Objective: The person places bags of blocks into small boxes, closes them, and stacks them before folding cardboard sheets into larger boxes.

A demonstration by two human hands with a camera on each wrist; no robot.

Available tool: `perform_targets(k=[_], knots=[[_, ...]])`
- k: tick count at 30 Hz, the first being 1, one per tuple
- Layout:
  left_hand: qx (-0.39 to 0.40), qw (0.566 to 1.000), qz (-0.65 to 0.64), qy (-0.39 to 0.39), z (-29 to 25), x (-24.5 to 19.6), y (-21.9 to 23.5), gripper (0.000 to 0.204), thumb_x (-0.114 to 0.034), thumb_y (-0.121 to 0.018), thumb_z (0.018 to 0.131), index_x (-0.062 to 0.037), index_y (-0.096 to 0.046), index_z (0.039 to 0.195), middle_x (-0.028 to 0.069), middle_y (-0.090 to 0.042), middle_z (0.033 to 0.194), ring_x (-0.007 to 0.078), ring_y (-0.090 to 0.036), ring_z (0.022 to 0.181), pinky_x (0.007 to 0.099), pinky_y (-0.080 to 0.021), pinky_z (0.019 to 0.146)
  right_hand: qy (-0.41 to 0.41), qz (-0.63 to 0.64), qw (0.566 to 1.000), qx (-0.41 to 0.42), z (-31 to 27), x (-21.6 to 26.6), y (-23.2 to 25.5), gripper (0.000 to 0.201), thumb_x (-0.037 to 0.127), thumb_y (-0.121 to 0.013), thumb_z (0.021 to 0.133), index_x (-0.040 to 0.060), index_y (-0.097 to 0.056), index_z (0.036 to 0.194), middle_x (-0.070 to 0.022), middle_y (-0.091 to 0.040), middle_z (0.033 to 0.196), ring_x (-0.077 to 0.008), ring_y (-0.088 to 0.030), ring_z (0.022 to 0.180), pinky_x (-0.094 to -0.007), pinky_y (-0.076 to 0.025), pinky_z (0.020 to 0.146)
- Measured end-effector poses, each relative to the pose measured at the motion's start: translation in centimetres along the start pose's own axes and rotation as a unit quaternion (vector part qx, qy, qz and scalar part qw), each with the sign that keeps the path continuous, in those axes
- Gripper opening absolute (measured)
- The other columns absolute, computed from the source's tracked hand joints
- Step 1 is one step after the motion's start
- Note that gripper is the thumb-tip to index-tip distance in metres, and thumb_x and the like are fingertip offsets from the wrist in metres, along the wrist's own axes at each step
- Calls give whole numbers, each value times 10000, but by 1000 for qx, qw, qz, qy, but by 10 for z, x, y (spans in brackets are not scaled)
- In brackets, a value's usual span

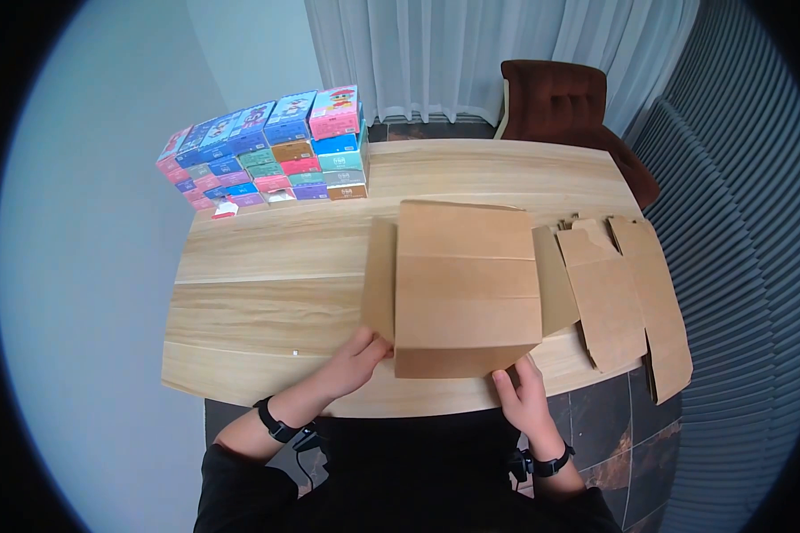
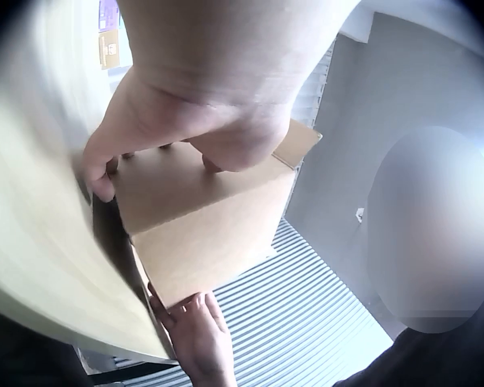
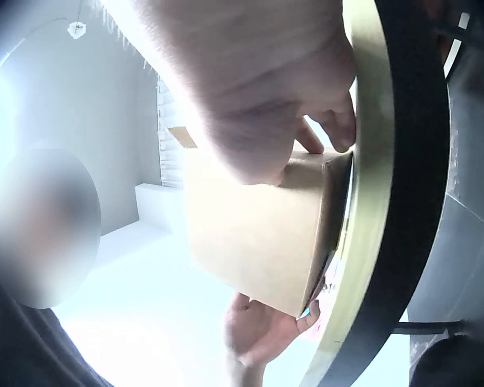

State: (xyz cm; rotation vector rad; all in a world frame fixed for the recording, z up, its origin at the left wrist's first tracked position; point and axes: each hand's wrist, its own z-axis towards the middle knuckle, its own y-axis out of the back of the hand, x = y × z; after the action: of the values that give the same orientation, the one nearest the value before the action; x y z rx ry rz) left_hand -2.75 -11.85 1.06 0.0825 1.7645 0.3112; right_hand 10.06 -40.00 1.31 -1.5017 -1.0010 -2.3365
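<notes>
A brown cardboard box (image 1: 468, 293) stands on the table in front of the person, with one flap spread out on its left side and another on its right. At the box's near left corner is the left hand (image 1: 357, 362), its fingers gripping the low edge beside the left flap (image 1: 380, 280). The right hand (image 1: 524, 400) holds the near right corner, thumb against the near face and fingers round the side. In the left wrist view, the fingers of the left hand (image 2: 105, 173) bend at the box's lower edge. The box's inside is hidden.
Flattened cardboard pieces (image 1: 609, 293) lie at the table's right edge. A stack of several small colourful boxes (image 1: 276, 151) stands at the back left. A tiny white bit (image 1: 295, 353) lies on the wooden table (image 1: 258, 311). Behind it stands a brown chair (image 1: 556, 102).
</notes>
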Motion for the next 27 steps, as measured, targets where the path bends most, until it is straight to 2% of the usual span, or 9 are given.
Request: perform_targets(k=[2,5,8,10,13,17,20,23,27], knots=[[-62,994,-8,-86,14,-10,-1,449,-241,-441,1020,0,-359,1391,105,-507,1268,191,-497,1115,325,-435,919,21,26,999,6,8,-2,2,394,157,-581,923,-34,-512,1261,-219,-565,1184,-380,-523,1163,-383,-393,1006],[-27,991,-128,-15,31,-46,6,472,-317,-436,1019,-57,-347,1403,65,-479,1296,183,-462,1154,335,-392,938,57,33,997,-33,34,10,8,462,211,-568,942,-53,-468,1308,-224,-494,1303,-367,-437,1274,-395,-330,1072],[-15,970,-233,70,57,-74,17,499,-431,-430,1000,-121,-382,1388,25,-489,1268,164,-443,1131,367,-354,953,79,49,996,-4,67,6,13,713,333,-641,902,-23,-329,1434,-198,-429,1384,-323,-383,1329,-399,-319,1081],[-42,973,-219,67,76,-78,24,519,-484,-433,981,-151,-397,1377,13,-497,1254,158,-450,1095,388,-354,926,74,56,995,21,88,-9,13,916,327,-733,830,22,-199,1508,-163,-408,1418,-291,-367,1351,-413,-329,1082],[-49,970,-228,70,107,-68,40,519,-509,-448,963,-170,-416,1354,-3,-505,1240,139,-446,1062,377,-358,876,-3,81,997,10,115,2,10,969,245,-791,776,38,-194,1511,-148,-408,1423,-272,-353,1366,-434,-358,1064],[-58,954,-292,45,144,-36,51,359,-433,-487,969,-162,-545,1197,-27,-571,1118,118,-510,1001,306,-356,804,-72,119,990,-8,154,-29,-5,798,135,-798,774,15,-328,1409,-161,-465,1363,-244,-490,1237,-413,-424,996],[35,915,-394,72,166,1,64,238,-366,-487,968,-147,-579,989,-28,-536,916,101,-484,826,251,-386,654,-37,26,999,-24,178,-54,-16,771,106,-785,781,-9,-324,1387,-168,-465,1356,-261,-513,1196,-373,-412,1025],[142,819,-539,136,175,24,81,257,-298,-490,980,-155,-542,773,-40,-476,689,83,-451,604,198,-319,464,25,26,996,-84,193,-52,-28,859,77,-774,775,1,-244,1447,-169,-423,1395,-260,-459,1255,-366,-374,1065],[155,785,-587,122,173,32,97,310,-289,-459,995,-163,-452,711,-59,-350,602,55,-334,516,178,-249,408,87,21,991,-103,218,-34,-37,957,45,-755,770,23,-140,1503,-169,-367,1439,-254,-380,1326,-365,-323,1103]])
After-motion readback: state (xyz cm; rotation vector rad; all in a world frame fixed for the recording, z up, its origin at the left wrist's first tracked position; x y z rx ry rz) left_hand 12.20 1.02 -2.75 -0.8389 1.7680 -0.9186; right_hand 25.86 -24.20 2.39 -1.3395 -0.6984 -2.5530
